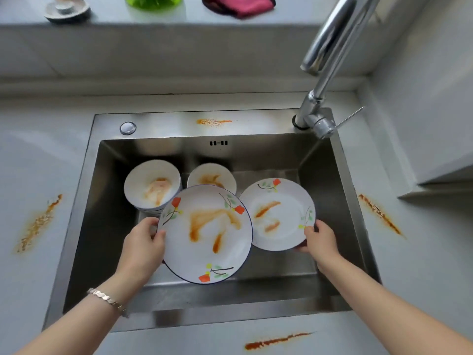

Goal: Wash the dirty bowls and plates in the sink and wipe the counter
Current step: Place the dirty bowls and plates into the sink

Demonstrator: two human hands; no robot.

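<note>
- My left grip (143,242) clasps the left rim of the big stained plate (204,234), over the sink (330,201).
- My right grip (320,239) holds the smaller stained plate (277,213), inside the sink's right half.
- The left bowl (152,185) and right bowl (211,178) sit dirty at the sink's back.
- Sauce streaks (38,224) mark the worktop (30,162) around the sink.

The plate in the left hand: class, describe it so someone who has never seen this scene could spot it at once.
Look in the steel sink. The left plate, gripped at its rim by the left hand, overlaps the other plate. Unlike that one, it shows three red flowers and a broader orange smear.
</note>
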